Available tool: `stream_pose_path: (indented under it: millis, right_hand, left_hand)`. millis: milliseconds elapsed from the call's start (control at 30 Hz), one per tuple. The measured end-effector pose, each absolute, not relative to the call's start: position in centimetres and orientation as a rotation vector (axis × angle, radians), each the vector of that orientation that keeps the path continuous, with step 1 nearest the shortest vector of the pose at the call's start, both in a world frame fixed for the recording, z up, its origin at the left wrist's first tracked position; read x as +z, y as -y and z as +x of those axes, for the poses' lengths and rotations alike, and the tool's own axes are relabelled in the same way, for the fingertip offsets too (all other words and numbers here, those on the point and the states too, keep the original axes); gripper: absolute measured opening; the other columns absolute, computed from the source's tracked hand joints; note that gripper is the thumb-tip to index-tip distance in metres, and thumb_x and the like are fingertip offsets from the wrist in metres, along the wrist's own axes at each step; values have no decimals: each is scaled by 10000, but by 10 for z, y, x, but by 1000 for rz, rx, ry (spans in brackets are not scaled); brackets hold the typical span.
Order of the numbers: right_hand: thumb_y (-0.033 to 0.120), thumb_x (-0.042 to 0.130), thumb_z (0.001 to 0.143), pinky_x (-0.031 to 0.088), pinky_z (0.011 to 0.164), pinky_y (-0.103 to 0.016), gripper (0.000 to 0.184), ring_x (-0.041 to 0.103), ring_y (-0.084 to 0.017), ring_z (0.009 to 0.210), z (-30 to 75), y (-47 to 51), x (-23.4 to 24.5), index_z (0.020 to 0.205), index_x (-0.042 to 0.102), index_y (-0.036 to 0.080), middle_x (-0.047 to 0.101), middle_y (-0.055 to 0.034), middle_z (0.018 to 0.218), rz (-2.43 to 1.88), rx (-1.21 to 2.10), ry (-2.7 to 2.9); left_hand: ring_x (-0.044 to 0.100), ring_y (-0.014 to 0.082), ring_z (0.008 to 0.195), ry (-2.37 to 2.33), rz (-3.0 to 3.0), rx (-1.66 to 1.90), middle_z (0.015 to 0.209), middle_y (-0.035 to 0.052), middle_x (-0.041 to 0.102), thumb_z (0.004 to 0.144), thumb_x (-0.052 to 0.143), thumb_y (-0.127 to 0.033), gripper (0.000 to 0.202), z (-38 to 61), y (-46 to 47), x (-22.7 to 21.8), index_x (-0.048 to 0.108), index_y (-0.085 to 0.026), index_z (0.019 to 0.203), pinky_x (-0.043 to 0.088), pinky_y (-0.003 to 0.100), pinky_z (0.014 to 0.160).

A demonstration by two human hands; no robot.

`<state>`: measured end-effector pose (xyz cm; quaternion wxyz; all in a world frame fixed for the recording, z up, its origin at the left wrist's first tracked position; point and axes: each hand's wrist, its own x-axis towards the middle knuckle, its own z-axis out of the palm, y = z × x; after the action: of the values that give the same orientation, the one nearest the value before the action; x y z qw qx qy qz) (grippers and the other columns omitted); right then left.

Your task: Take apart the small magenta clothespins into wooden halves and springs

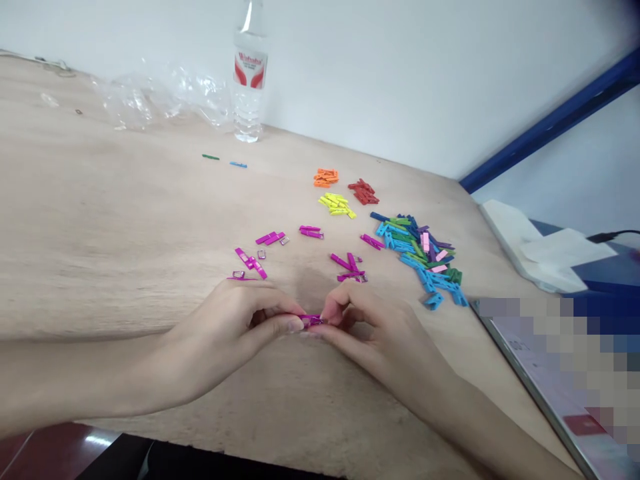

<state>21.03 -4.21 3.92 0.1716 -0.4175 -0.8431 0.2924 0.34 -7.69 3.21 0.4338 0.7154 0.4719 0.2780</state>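
Between my two hands is a small magenta clothespin (313, 321), gripped by the fingertips of both. My left hand (250, 317) pinches its left end with thumb and forefinger. The thumb and forefinger of my right hand (373, 320) close on the other end, where a bit of metal shows. Beyond my left hand lie magenta clothespin halves (245, 258) with loose metal springs (261, 255) beside them. Further magenta pieces (349, 265) rest just past my right hand, and another magenta pair (311, 232) lies farther back.
Right of the hands spreads a mixed pile of blue, green, purple and pink clothespins (420, 250). Orange (326, 177), red (364, 192) and yellow clothespins (337, 205) form separate heaps. A water bottle (249, 100) and clear plastic bags (165, 97) stand by the wall; a screen device (530, 380) lies right.
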Motion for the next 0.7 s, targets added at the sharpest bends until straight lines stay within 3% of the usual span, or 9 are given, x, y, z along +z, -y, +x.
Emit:
stream_pose_path:
  millis: [333, 700]
  right_hand:
    - [224, 619, 808, 455, 581, -240, 44, 618, -133, 669, 208, 44, 44, 767, 603, 219, 665, 35, 735, -1268, 839, 2366]
    - [157, 615, 794, 392, 539, -226, 101, 551, -107, 613, 208, 41, 46, 708, 610, 212, 612, 53, 670, -1284, 1069, 2377]
  left_hand:
    - [589, 139, 749, -1180, 1778, 649, 836, -25, 669, 924, 469, -252, 219, 5, 80, 35, 686, -245, 956, 415, 239, 656]
    - [612, 111, 797, -1154, 1820, 655, 866, -59, 693, 896, 530, -200, 165, 4, 80, 31, 689, -245, 911, 436, 208, 705]
